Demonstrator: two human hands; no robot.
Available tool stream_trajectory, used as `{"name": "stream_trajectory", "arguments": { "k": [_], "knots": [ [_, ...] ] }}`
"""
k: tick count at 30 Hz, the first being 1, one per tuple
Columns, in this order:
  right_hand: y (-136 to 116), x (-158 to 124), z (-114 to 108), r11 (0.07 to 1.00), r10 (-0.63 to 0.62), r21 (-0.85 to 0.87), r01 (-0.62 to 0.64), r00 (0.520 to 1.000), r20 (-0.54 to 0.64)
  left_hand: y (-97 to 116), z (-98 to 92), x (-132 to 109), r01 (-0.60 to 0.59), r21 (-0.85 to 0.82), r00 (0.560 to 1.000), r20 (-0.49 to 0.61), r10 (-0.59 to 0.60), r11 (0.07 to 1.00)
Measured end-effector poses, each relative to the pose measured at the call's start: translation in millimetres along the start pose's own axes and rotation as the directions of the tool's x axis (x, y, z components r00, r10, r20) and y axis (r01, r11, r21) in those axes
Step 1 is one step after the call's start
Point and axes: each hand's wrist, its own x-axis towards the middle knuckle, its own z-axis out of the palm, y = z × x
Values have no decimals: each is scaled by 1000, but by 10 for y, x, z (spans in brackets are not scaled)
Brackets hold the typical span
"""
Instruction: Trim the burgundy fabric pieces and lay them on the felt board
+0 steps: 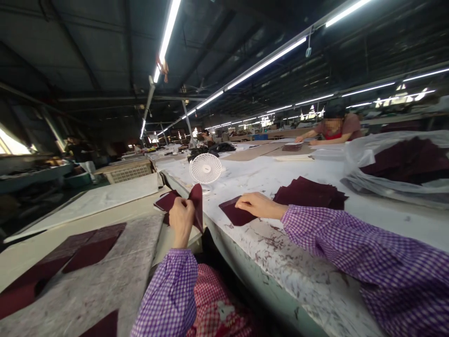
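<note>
My left hand (181, 220) is closed on a dark maroon fabric piece (197, 203), which stands up bent between its fingers over the edge of the left table. Beneath and beside that hand lies another maroon piece (166, 200) with a pale edge. On the white table, my right hand (257, 205) rests over a flat maroon panel (236, 214); its fingers are bent together at the panel's upper right, and their tips are partly hidden. Just behind the right wrist sits a fanned stack of maroon panels (310, 192).
A small white fan (205, 168) stands ahead on the white table (252, 178). Maroon strips (93, 250) lie on the grey board (129, 262) at left. A clear plastic bag (354, 157) of maroon pieces is at right. Across the table a person (336, 131) leans forward. A gap separates the tables.
</note>
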Motion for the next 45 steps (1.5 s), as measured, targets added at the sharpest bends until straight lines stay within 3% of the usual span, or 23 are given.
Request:
{"name": "stream_trajectory", "arguments": {
  "k": [2, 4, 7, 9, 10, 12, 15, 16, 17, 18, 19, 22, 23, 24, 25, 26, 28, 30, 31, 34, 37, 41, 45],
  "knots": [
    [-273, -75, -9, 896, -68, 443, 19, 993, 95, 120, 0, -81, -5, 111, 999, -37, 9, 994],
    [-496, -146, 9, 696, -187, 714, -74, 942, 280, 238, 3, -181, -50, 207, 996, -58, 63, 977],
    [-615, -204, 35, 431, -251, 822, -371, 826, 504, 349, -10, -354, -184, 271, 973, -86, 214, 945],
    [-557, -219, 19, 285, -151, 826, -487, 828, 541, 360, -26, -490, -349, 231, 920, -98, 379, 908],
    [-505, -229, 0, 229, -78, 832, -505, 843, 533, 352, -35, -569, -462, 192, 870, -91, 484, 866],
    [-386, -263, -44, 187, 49, 844, -503, 863, 503, 323, -56, -750, -701, 86, 708, -34, 706, 708],
    [-239, -365, -83, 279, 225, 840, -466, 882, 414, 297, -100, -1044, -903, -98, 408, 114, 906, 418],
    [-206, -410, -88, 329, 278, 833, -445, 888, 365, 297, -118, -1125, -917, -162, 342, 146, 928, 364],
    [-181, -458, -95, 378, 317, 822, -426, 894, 317, 300, -134, -1187, -910, -227, 318, 157, 935, 347],
    [-164, -508, -108, 423, 339, 805, -416, 896, 286, 305, -145, -1224, -884, -288, 339, 143, 930, 367],
    [-154, -558, -127, 457, 335, 787, -415, 900, 280, 312, -150, -1233, -839, -340, 412, 110, 904, 424],
    [-143, -702, -223, 467, 223, 784, -409, 912, 343, 336, -97, -1113, -587, -438, 741, 49, 670, 681],
    [-139, -745, -256, 449, 175, 798, -402, 915, 363, 349, -54, -1047, -482, -457, 811, 90, 578, 748],
    [-132, -786, -282, 428, 134, 812, -396, 917, 376, 365, 1, -980, -381, -472, 847, 166, 504, 795],
    [-123, -825, -299, 412, 108, 822, -394, 917, 385, 385, 65, -922, -289, -486, 847, 271, 457, 824],
    [-110, -861, -306, 404, 98, 824, -397, 915, 392, 410, 135, -878, -208, -499, 818, 383, 429, 842],
    [-75, -927, -293, 414, 113, 812, -410, 909, 401, 472, 283, -841, -69, -507, 721, 570, 394, 859],
    [-32, -984, -271, 451, 156, 780, -435, 898, 411, 548, 422, -867, 3, -516, 631, 665, 398, 857],
    [-6, -1009, -265, 481, 177, 752, -451, 890, 420, 589, 484, -896, 8, -526, 611, 676, 412, 850],
    [102, -1062, -299, 640, 250, 586, -496, 856, 452, 714, 623, -1001, -109, -543, 632, 609, 480, 833],
    [253, -1083, -380, 808, 392, 306, -503, 848, 357, 797, 698, -1095, -381, -429, 645, 512, 568, 819],
    [400, -1081, -433, 890, 399, 167, -424, 902, 166, 798, 728, -1169, -641, -253, 593, 435, 677, 725],
    [409, -1047, -366, 927, 324, 175, -331, 944, 67, 751, 722, -1143, -691, -281, 567, 359, 741, 665]
  ]
}}
